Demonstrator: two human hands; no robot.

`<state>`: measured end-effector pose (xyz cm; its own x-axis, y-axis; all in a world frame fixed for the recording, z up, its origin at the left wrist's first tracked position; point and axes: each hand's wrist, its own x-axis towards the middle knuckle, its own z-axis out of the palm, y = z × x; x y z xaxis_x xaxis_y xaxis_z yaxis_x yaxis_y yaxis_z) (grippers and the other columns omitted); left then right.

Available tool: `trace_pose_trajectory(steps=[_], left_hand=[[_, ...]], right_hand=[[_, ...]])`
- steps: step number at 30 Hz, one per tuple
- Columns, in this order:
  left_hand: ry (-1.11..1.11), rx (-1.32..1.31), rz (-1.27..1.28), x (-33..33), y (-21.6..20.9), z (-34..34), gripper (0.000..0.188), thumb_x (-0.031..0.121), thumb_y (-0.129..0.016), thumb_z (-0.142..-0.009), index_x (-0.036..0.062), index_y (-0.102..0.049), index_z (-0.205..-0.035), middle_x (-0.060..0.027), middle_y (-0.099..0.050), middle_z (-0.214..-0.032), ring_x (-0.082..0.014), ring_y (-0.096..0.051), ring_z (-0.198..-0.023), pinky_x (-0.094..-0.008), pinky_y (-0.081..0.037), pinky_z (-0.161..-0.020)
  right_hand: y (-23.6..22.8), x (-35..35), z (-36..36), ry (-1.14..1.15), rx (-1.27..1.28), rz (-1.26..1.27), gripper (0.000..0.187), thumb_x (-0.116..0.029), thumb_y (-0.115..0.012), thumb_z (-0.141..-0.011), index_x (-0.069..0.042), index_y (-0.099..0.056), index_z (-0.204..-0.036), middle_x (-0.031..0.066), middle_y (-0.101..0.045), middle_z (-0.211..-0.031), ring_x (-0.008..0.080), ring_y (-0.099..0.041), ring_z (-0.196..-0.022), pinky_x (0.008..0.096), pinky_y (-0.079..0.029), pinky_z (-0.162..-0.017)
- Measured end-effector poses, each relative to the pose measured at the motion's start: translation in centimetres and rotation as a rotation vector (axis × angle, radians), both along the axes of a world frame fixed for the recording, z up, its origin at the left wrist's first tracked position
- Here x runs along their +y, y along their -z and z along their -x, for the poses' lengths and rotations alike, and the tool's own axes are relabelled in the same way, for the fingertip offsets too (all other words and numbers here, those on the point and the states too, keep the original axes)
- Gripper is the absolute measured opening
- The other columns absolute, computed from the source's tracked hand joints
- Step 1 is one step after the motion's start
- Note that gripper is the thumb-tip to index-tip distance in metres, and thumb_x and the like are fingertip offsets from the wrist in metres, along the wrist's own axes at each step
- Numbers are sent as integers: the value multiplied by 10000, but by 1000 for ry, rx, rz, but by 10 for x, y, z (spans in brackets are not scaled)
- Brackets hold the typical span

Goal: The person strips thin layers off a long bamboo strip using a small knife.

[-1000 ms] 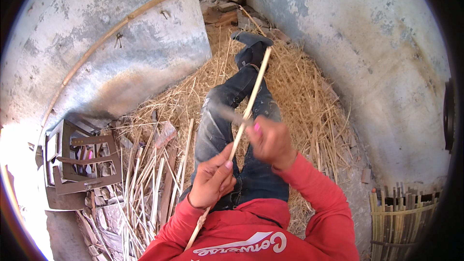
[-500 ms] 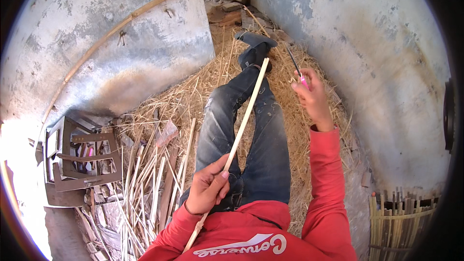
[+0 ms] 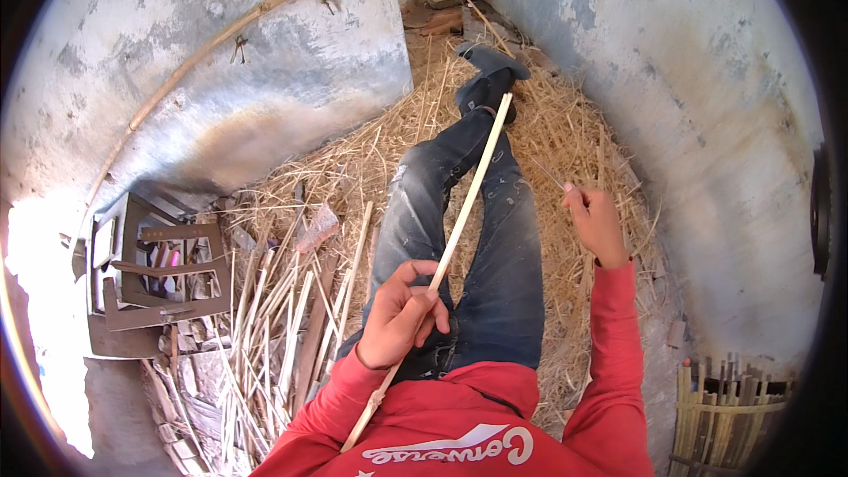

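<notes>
A long pale bamboo strip (image 3: 470,198) slants from my lap up over my legs, with a knobbly joint near its lower end. My left hand (image 3: 403,314) is closed around its lower half, just above my waist. Out to the right, over the straw, my right hand (image 3: 597,223) is closed on a knife, apart from the strip. Only the knife's thin dark blade (image 3: 549,175) shows, pointing up and left. Its handle is hidden in my fist; half a second ago a pink handle could be seen.
Straw-like shavings (image 3: 565,124) cover the floor around my outstretched legs. Several split strips (image 3: 291,327) lie at the left beside a brown frame-like stand (image 3: 168,269). A slatted basket (image 3: 729,415) is at the lower right. A bent pole (image 3: 225,31) arcs before the wall.
My right hand has moved down and slightly right, turning so the fingers wrap over the knife handle. My left hand and the strip have shifted a little up and right in view.
</notes>
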<state>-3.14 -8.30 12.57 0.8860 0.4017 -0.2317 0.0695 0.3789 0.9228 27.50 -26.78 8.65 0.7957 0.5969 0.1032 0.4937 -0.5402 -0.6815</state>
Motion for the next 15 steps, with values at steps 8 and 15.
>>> trace_pose_trajectory(steps=[8, 15], left_hand=[[-37, -26, -59, -4, -4, -12, 450, 170, -518, -1077, 55, -475, -1510, 28, -545, -603, -34, -422, -435, -202, -293, -402], [-27, -90, 27, -8, 4, -7, 437, 112, -525, -1068, 50, -493, -1499, 57, -484, -648, -24, -402, -492, -201, -316, -461]], right_hand=[[-58, 51, 135, -350, -9, -277, 395, -355, -606, -1007, -36, -586, -774, 176, -585, -607, 388, -630, -554, 471, -447, -502], [-31, 67, 128, -352, -188, -262, 433, -393, -639, -983, -45, -574, -733, 202, -577, -583, 418, -622, -548, 498, -472, -487]])
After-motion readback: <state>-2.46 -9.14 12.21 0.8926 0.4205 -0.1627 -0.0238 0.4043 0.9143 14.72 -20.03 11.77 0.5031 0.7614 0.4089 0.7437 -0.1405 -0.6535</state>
